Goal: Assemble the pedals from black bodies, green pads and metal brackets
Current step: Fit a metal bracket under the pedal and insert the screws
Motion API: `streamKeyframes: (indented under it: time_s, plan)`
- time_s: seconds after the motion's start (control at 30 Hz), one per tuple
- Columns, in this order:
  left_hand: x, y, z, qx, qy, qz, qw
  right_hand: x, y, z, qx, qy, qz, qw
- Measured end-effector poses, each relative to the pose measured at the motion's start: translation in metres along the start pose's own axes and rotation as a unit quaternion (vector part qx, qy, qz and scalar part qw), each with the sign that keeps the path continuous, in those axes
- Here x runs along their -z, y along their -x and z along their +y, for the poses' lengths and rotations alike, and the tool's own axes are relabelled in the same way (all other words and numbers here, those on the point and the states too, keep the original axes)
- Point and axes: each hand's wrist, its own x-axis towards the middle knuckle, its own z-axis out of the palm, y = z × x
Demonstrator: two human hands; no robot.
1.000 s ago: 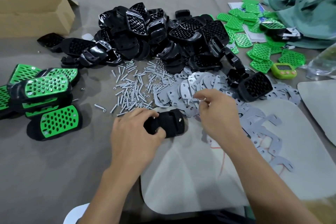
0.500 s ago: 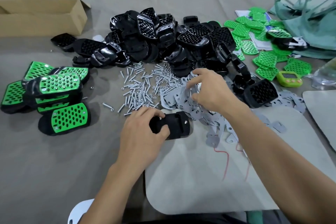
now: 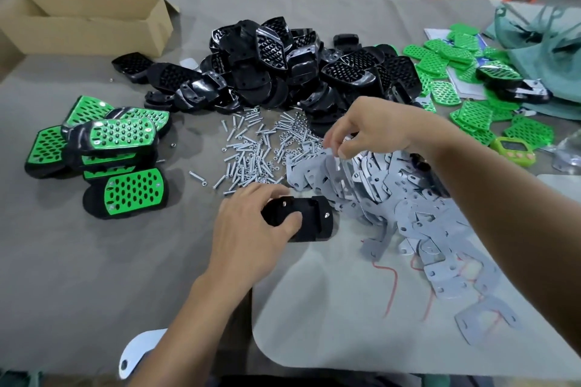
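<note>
**At the table's middle: left hand on a black body, right hand over the brackets**

Near the front of the grey table (image 3: 78, 276), the left hand (image 3: 248, 239) grips one black body (image 3: 312, 223). The thumb lies across its near face and the fingers curl over its far left edge. The body rests on the table where a pale mat (image 3: 330, 308) begins. Most of it sticks out to the right of the palm, and two small metal screw heads show on its upper side.

The right hand (image 3: 374, 126) hangs above and to the right of that body, apart from it. Its fingers and thumb are bunched and point down at the left edge of the heap of metal brackets (image 3: 393, 195). The fingertips (image 3: 341, 152) meet the top of a bracket that stands on edge. They are blurred, so I cannot tell whether it is pinched or only touched. The heap begins just right of the held body and spreads toward the near right over the mat.

Loose screws (image 3: 251, 154) lie just behind the left hand, between it and the big pile of black bodies (image 3: 283, 72). Green pads (image 3: 440, 56) are scattered at the far right, with a small green timer (image 3: 514, 151) near them. Finished pedals (image 3: 119, 135), black with green faces, are stacked at the left, well apart from both hands. An open cardboard box (image 3: 85, 22) sits at the far left.
</note>
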Motion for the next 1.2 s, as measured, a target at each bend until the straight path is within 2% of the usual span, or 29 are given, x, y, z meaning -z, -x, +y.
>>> streamKeyframes:
  time_s: [0.1,0.23,0.33,0.4,0.5,0.63,0.7,0.83,0.97,1.07,1.2]
  plan:
    - [-0.003,0.001,0.009,-0.017,-0.001,0.048,0.999,-0.004,0.006,-0.005,0.015,-0.013,0.021,1.000]
    - [-0.014,-0.012,0.032,0.005,0.075,0.015,0.997,-0.007,0.015,-0.017,0.054,-0.114,0.082,0.989]
    - [-0.021,-0.028,0.048,0.040,0.171,0.022,0.984,-0.007,0.024,-0.030,0.070,-0.118,0.086,0.987]
    - [-0.018,-0.038,0.053,0.049,0.209,0.031,0.976,-0.013,0.028,-0.036,0.054,-0.145,0.148,0.977]
    - [-0.008,-0.043,0.048,0.083,0.304,0.020,0.949,-0.027,0.035,-0.035,0.004,-0.229,0.260,0.938]
    - [0.002,-0.034,0.033,0.164,0.363,0.011,0.917,-0.057,0.043,-0.034,-0.046,-0.303,0.227,0.925]
    - [0.001,-0.024,0.024,0.170,0.352,0.027,0.920,-0.073,0.042,-0.036,-0.073,-0.316,0.224,0.919]
    - [0.009,-0.005,-0.003,0.133,0.277,0.091,0.947,-0.098,0.039,-0.043,-0.115,-0.307,0.209,0.921]
    - [0.018,0.008,-0.026,0.094,0.221,-0.011,0.971,-0.110,0.035,-0.048,-0.130,-0.262,0.171,0.941]
    - [0.019,0.014,-0.027,0.067,0.207,-0.072,0.973,-0.118,0.034,-0.052,-0.155,-0.219,0.183,0.946]
    - [0.018,0.013,-0.023,0.073,0.193,-0.087,0.975,-0.130,0.034,-0.052,-0.175,-0.202,0.237,0.934]
